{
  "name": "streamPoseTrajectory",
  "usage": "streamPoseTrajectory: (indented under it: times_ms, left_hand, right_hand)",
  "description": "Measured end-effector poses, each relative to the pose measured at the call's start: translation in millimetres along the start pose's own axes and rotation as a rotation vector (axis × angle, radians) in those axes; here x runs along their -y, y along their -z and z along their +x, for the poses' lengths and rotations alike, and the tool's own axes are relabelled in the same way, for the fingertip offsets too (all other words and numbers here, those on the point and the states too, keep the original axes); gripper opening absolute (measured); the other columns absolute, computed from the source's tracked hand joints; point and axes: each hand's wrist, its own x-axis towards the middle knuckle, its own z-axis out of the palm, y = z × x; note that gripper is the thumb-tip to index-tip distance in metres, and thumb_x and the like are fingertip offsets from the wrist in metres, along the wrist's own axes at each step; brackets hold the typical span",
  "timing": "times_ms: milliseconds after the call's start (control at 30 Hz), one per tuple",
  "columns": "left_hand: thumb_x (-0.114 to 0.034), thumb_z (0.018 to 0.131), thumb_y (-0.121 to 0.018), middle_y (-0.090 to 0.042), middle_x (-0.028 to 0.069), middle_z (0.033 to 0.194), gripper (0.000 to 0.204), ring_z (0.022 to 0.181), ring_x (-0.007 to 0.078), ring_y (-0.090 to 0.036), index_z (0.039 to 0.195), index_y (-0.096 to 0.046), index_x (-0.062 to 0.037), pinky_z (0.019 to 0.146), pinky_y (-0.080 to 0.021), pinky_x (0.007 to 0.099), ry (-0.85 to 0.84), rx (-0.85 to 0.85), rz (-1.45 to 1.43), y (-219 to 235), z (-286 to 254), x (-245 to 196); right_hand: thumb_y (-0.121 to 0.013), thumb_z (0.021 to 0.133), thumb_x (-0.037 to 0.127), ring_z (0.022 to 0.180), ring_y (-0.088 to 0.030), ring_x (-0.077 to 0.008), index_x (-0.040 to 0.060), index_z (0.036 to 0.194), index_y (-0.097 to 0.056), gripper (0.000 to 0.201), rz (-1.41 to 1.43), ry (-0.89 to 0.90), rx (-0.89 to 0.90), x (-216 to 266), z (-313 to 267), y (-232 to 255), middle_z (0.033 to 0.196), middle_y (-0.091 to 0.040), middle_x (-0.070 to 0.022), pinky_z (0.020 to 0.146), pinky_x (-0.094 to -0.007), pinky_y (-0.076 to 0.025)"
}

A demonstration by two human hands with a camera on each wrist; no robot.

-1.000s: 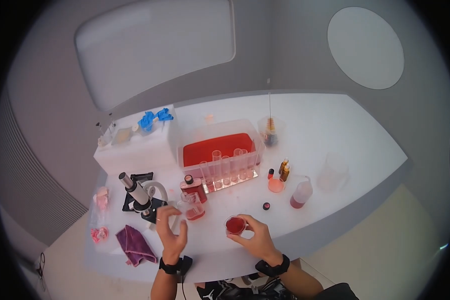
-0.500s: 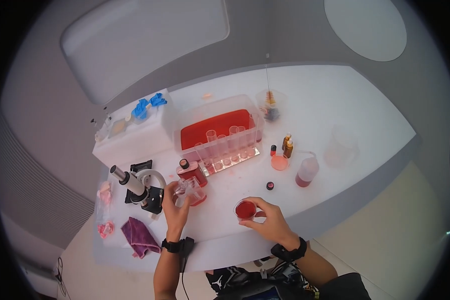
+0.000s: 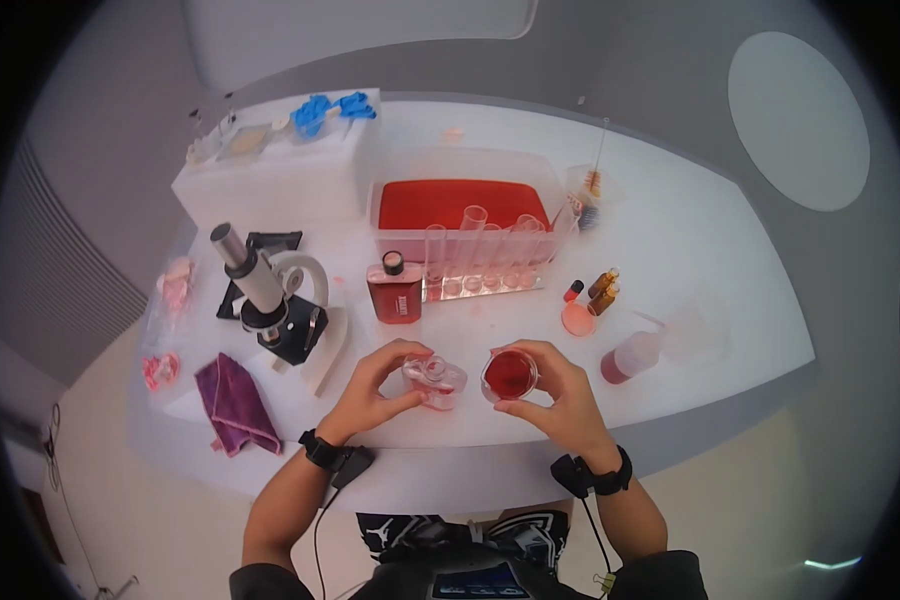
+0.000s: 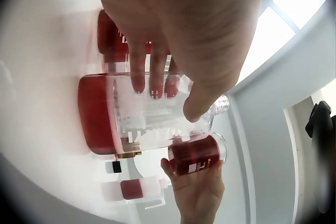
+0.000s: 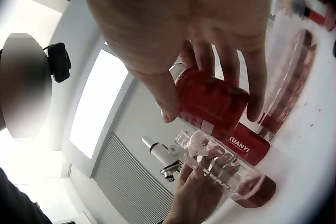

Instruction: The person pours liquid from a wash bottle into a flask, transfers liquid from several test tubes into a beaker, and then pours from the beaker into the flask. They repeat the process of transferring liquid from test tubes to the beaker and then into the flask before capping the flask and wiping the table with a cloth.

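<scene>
My left hand (image 3: 375, 392) grips a clear, open-necked bottle (image 3: 435, 384) with a little red liquid at its bottom; the left wrist view shows fingers and thumb around the bottle (image 4: 152, 109). Close on its right, my right hand (image 3: 562, 402) holds a small glass beaker (image 3: 511, 375) of red liquid. In the right wrist view the beaker (image 5: 210, 100) stands near the neck of the clear bottle (image 5: 226, 169). Behind them is a capped red bottle (image 3: 396, 290) with white lettering.
A microscope (image 3: 270, 300) and purple cloth (image 3: 235, 405) lie to the left. Behind are a test tube rack (image 3: 485, 287) and a tub (image 3: 465, 240) of red liquid. Brown dropper bottles (image 3: 603, 292), a pink dish (image 3: 578, 318) and a wash bottle (image 3: 632, 357) stand at right.
My left hand has taken hold of the clear bottle and brought it toward the front edge, beside the beaker. The head view has shifted. My right hand still holds the beaker.
</scene>
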Motion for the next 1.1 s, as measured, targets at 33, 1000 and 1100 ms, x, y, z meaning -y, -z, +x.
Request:
streamPoseTrajectory:
  times_ms: [33,1000,1100]
  left_hand:
    - [-0.004,0.085,-0.083,-0.064,0.0114,0.136,0.058,0.129,0.0241,-0.062,0.139,-0.06,-0.0026,0.118,-0.045,0.0409,0.006,0.044,-0.023,-0.3,1.2,-0.3]
    - [-0.016,0.084,-0.086,-0.074,0.012,0.125,0.05,0.114,0.0282,-0.072,0.13,-0.069,-0.0038,0.101,-0.054,0.0391,-0.055,0.051,-0.028,1.6,1.6,1.9]
    - [-0.016,0.084,-0.086,-0.074,0.0119,0.125,0.05,0.113,0.0284,-0.072,0.13,-0.068,-0.0038,0.101,-0.054,0.0391,-0.06,0.051,-0.019,1.4,2.1,2.5]
  right_hand:
    - [-0.088,0.084,0.008,0.119,-0.069,-0.0204,0.0031,0.138,-0.059,0.062,0.013,0.026,0.022,0.7,6.8,1.6,0.13,-0.071,-0.0105,0.1,-0.0359,-0.058]
    - [-0.091,0.076,0.004,0.119,-0.071,-0.0219,0.0029,0.137,-0.066,0.066,-0.324,0.095,0.269,24.8,63.4,1.3,0.135,-0.071,-0.0119,0.1,-0.0351,-0.056]
    - [-0.091,0.075,0.005,0.118,-0.071,-0.0226,0.0031,0.137,-0.066,0.066,-0.36,0.106,0.271,29.2,65.4,0.5,0.134,-0.072,-0.0119,0.1,-0.0356,-0.056]
